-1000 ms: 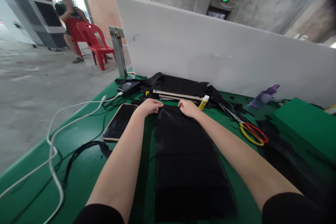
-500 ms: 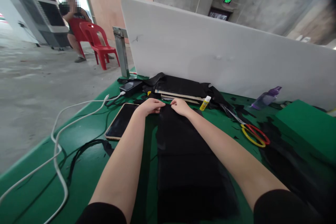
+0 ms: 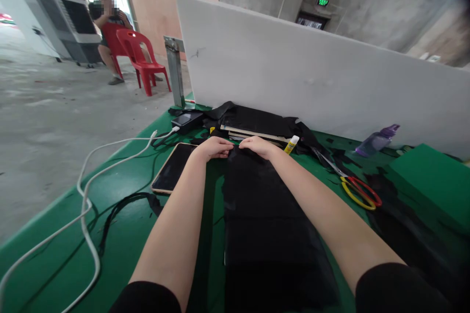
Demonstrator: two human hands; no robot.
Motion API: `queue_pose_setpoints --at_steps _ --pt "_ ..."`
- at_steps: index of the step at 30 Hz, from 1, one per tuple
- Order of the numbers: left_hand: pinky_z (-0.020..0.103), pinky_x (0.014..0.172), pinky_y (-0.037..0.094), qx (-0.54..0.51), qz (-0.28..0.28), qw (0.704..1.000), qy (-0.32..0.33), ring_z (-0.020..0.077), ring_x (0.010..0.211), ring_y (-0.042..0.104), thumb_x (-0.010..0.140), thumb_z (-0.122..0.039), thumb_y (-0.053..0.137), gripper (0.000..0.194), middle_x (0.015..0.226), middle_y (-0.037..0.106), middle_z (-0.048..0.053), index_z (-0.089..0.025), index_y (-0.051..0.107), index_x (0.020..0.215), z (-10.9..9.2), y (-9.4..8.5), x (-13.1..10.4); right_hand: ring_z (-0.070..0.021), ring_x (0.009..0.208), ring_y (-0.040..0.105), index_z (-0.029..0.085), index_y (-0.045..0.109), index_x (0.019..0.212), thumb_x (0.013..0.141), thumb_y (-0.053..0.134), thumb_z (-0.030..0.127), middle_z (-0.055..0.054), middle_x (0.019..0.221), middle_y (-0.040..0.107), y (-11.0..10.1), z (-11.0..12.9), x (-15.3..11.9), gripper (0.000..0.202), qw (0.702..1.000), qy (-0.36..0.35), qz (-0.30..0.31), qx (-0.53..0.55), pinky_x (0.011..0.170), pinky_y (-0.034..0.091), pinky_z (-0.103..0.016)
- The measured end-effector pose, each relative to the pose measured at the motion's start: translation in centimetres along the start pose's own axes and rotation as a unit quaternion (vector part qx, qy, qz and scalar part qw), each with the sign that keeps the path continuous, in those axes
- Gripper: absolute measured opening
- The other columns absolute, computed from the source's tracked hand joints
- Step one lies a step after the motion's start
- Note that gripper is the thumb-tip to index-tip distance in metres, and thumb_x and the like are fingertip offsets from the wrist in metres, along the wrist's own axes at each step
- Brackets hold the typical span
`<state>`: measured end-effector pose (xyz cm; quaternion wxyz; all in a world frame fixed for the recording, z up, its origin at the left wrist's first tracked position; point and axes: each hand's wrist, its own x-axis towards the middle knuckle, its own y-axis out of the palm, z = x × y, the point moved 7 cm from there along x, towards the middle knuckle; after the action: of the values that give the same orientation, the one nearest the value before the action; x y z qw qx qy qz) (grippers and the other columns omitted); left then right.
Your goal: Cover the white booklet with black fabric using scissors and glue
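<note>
A long black cloth-covered panel [image 3: 270, 234] lies on the green tabletop [image 3: 128, 234], running away from me. At its far left corner, my left hand [image 3: 215, 149] is closed, pinching the edge of the black cloth. My right hand [image 3: 257, 145] pinches the same far edge just to the right, a small gap between the fingertips. Beyond the hands sits a stack of boards [image 3: 257, 120] with black cloth over it. A glue stick [image 3: 291, 144] with a white cap stands just past my right wrist.
To the left are a tablet [image 3: 174, 168], white cables [image 3: 90, 181], a black device [image 3: 187, 120] and a black strip [image 3: 128, 200]. Scissors [image 3: 362, 193], a purple bottle [image 3: 378, 141] and a green box [image 3: 435, 176] lie right. A white board [image 3: 293, 63] borders the back. A person [image 3: 110, 24] sits beyond.
The view has shifted slightly, so everything sits a little further right. My right hand has slid slightly along the cloth edge, its fingers now straighter; the left keeps its pinch.
</note>
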<state>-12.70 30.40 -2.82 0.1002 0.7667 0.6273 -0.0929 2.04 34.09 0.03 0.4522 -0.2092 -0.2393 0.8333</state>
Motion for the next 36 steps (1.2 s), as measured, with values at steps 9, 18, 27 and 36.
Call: queue_pose_setpoints --at_steps 9,18,27,36 --pt "0.027 0.072 0.052 -0.003 -0.008 1.000 0.001 0.0083 0.058 0.055 0.069 -0.022 0.075 0.017 0.059 0.058 -0.001 -0.013 0.072 0.083 0.1 -0.2 0.0 -0.0173 0.082 0.064 0.018 0.073 0.089 0.074 0.067 0.025 -0.006 0.089 0.072 0.1 -0.2 0.5 0.018 1.000 -0.013 -0.005 0.007 0.077 0.047 -0.028" --pt "0.028 0.071 0.052 0.007 -0.038 0.999 0.012 0.0098 0.058 0.057 0.068 -0.019 0.075 0.019 0.058 0.060 0.000 -0.011 0.071 0.084 -0.1 -0.7 0.2 -0.0174 0.084 0.065 0.016 0.072 0.087 0.070 0.074 0.024 -0.008 0.087 0.072 0.0 -0.9 0.6 0.020 0.998 -0.015 -0.018 0.050 0.084 0.048 -0.033" --pt "0.024 0.064 0.051 0.071 -0.032 0.997 0.006 0.0176 0.079 0.066 0.066 -0.022 0.075 0.023 0.088 0.070 0.008 -0.015 0.070 0.087 -0.9 -1.7 -0.9 -0.0146 0.090 0.065 0.015 0.067 0.094 0.073 0.070 0.028 -0.007 0.096 0.071 -0.1 -2.5 0.2 0.025 0.987 -0.047 -0.059 0.140 0.088 0.047 -0.030" --pt "0.025 0.058 0.048 0.114 -0.058 0.992 0.014 0.0154 0.065 0.060 0.064 -0.056 0.072 0.042 0.069 0.062 0.005 -0.014 0.065 0.069 -1.6 0.2 -0.6 -0.0155 0.087 0.065 0.015 0.068 0.089 0.071 0.071 0.028 -0.006 0.091 0.071 0.1 -2.3 -0.3 0.022 0.983 -0.071 -0.086 0.144 0.085 0.048 -0.031"
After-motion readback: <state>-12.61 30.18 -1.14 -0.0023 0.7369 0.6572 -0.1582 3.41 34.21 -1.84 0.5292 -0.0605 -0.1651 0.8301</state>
